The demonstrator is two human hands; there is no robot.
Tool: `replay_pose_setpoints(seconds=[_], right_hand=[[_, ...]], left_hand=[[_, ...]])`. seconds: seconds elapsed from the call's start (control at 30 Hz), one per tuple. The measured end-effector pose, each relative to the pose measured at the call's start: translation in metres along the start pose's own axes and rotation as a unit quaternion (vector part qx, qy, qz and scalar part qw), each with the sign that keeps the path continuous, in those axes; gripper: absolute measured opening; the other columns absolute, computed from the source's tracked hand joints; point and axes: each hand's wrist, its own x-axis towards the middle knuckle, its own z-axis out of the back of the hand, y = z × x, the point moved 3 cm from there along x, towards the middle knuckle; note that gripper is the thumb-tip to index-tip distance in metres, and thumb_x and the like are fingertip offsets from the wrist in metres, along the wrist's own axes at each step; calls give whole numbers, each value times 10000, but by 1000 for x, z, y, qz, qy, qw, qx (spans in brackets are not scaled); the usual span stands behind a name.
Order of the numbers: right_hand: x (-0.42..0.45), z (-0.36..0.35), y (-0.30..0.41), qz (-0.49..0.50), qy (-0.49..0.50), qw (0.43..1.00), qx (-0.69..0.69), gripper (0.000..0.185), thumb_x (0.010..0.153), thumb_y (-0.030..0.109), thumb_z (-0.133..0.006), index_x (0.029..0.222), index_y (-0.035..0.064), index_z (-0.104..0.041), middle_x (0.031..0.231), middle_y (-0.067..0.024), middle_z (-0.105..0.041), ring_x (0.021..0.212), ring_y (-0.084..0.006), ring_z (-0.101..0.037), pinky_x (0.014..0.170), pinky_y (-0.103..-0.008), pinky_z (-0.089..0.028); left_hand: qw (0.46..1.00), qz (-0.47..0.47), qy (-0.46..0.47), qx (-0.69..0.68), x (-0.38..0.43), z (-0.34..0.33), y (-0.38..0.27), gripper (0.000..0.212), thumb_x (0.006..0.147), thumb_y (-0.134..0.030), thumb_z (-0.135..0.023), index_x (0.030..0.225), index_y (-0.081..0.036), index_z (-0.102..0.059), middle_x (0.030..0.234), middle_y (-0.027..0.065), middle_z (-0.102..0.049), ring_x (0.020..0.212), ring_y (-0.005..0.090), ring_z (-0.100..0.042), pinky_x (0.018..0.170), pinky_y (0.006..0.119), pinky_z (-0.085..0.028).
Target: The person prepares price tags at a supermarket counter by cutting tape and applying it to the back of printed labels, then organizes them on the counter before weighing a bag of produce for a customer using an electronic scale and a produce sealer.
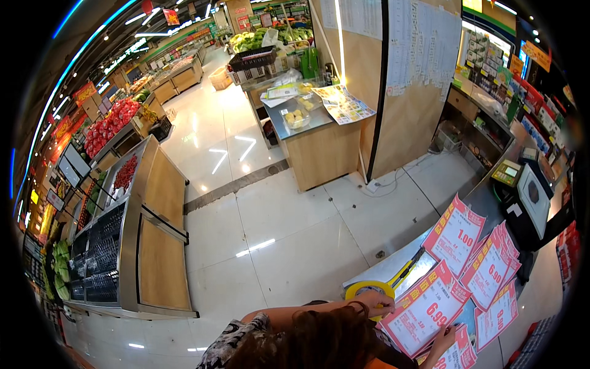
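Observation:
On a metal-topped counter (364,273) at the lower right lie several red-bordered price signs (489,272), partly overlapping. My left hand (375,302) pinches the upper left edge of a large price sign (426,310). At that sign's lower right edge is my right hand (443,340), its fingers on the paper. A roll of yellow tape (368,289) lies just beyond my left hand, partly hidden by it. Near the tape is a yellow-and-black tool (405,272), perhaps a cutter. Dark hair hides part of my arms.
A black weighing scale (530,207) stands at the counter's far right end. Ahead, a wooden stand (322,152) holds packed fruit and a flyer beside a paper-covered pillar (415,92). A produce display (161,258) with black crates stands at left, across the tiled floor (295,230).

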Motion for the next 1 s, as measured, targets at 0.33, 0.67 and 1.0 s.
replay_pose_setpoints(seconds=[0.33,0.67,1.0], right_hand=[[-4,7,59,-38,26,999,-15,189,754,144,-586,736,-25,-505,619,-156,-504,562,-247,-472,541,-340,-379],[-11,15,59,-111,24,992,-58,230,776,201,-611,846,-13,-561,706,-171,-601,659,-320,-593,616,-381,-458],[-27,15,214,-25,328,873,361,387,741,64,-653,1109,34,-538,924,-39,-579,830,-109,-549,739,-236,-465]], left_hand=[[999,-2,-22,33,-1,14,8,123,821,-124,-545,857,-26,-608,737,65,-626,713,143,-607,652,258,-464],[1000,6,4,26,10,9,5,121,833,-97,-536,872,-2,-600,724,34,-610,691,101,-573,670,226,-451],[998,8,27,52,13,7,-4,130,842,-104,-531,880,-13,-616,711,30,-608,676,104,-569,653,229,-446]])
